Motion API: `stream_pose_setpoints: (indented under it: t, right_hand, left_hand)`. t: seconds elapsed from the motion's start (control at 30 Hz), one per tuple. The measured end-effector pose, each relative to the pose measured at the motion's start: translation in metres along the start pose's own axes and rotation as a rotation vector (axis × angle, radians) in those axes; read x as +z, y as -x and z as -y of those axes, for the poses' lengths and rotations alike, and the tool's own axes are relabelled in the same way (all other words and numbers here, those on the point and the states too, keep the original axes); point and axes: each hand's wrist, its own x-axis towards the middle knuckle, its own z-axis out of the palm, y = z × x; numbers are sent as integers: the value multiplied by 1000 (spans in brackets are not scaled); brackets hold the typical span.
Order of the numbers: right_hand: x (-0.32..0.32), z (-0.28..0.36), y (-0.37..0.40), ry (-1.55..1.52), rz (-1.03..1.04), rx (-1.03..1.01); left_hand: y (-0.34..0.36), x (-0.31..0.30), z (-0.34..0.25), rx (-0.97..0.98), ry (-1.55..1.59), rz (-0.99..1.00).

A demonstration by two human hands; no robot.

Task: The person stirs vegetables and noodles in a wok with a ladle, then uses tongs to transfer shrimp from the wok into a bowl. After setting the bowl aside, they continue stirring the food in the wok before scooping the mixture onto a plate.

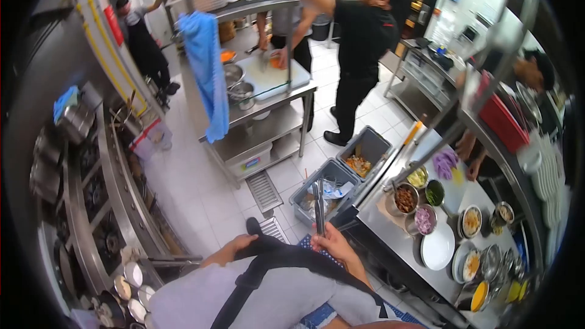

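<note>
My right hand (332,245) is closed around the handles of a pair of metal tongs (319,206), which point away from me over a grey floor bin (304,198). My left hand (234,246) rests curled against my waist, touching the black apron strap (268,263) that crosses my grey shirt. Whether it grips the strap is unclear. Both hands are close to my body, between the stove and the steel counter.
A gas range (91,207) with small pans runs along the left. The steel counter (390,231) at right holds ingredient bowls (405,198) and a white plate (437,247). A second bin (364,152) holds scraps. Co-workers stand by the prep table (268,82) and behind the counter.
</note>
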Motion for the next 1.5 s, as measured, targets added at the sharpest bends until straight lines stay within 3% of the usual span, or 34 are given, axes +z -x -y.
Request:
stream_pose_setpoints:
  t: [0.07,0.2,0.27,0.33,0.47,0.6,0.73,0.77,0.83,0.9,0.93,0.97,1.07,1.17,1.3,1.37,1.4,1.43,1.5]
  right_hand:
    - [12,-1,-44,101,72,24]
    - [77,8,-151,382,133,103]
    - [119,7,-207,446,213,131]
    - [157,6,-259,518,307,191]
    - [245,13,-341,641,422,243]
    - [308,-1,-418,712,518,262]
    - [363,-10,-501,984,579,63]
    - [376,-16,-528,994,549,-124]
    - [404,-5,-588,1044,384,-87]
    - [443,38,-653,860,354,-104]
    - [454,45,-702,840,301,-267]
    - [483,101,-707,742,325,-347]
    - [535,191,-749,590,105,-784]
    - [573,259,-795,532,-70,-1079]
    - [548,248,-912,697,-417,-1151]
    - [510,214,-969,936,-519,-664]
    - [456,166,-1020,1317,-484,-385]
    - [401,124,-1066,1500,-375,-178]
    - [424,131,-1058,1388,-529,-108]
  left_hand:
    - [12,1,-15,-9,-89,-109]
    - [-12,-63,20,12,-230,-141]
    - [-46,-119,56,44,-144,69]
    - [-16,-156,60,-207,144,-14]
    - [17,-225,74,-229,223,-138]
    - [35,-276,62,-91,393,-249]
    - [18,-298,67,159,608,-545]
    - [20,-306,65,179,641,-530]
    - [27,-328,71,144,720,-407]
    - [33,-357,86,109,805,-446]
    - [34,-370,95,89,840,-458]
    - [7,-383,136,154,863,-453]
    - [26,-449,195,-109,386,-331]
    - [72,-506,228,-284,562,-350]
    - [102,-578,252,-347,829,-494]
    - [98,-612,256,-323,905,-537]
    - [95,-625,257,-308,929,-548]
    - [88,-642,254,-285,950,-558]
    - [64,-688,249,-224,981,-576]
